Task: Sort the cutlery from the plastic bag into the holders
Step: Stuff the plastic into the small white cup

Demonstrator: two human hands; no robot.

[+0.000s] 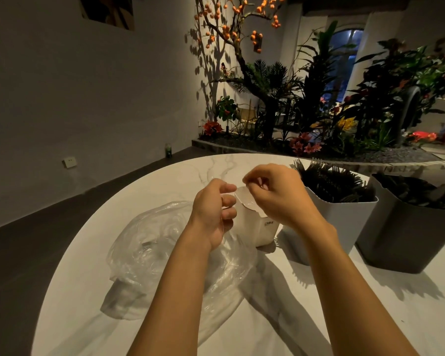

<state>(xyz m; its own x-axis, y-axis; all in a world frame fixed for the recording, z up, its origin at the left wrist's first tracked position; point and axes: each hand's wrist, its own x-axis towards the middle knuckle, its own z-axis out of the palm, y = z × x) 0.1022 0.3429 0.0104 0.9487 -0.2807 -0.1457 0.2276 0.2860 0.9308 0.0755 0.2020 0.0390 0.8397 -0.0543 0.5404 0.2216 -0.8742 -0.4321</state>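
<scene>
A crumpled clear plastic bag lies on the white marble table, under my forearms. My left hand and my right hand each pinch the top edge of a small white packet held upright between them; it carries small dark lettering. To the right stand two holders: a light grey one packed with black forks, and a dark grey one filled with black cutlery whose kind I cannot tell.
The round table edge curves off at left above a dark floor. Behind the table lies a planter bed with flowers and a tree bearing orange fruit. A small green bottle stands on the floor by the wall.
</scene>
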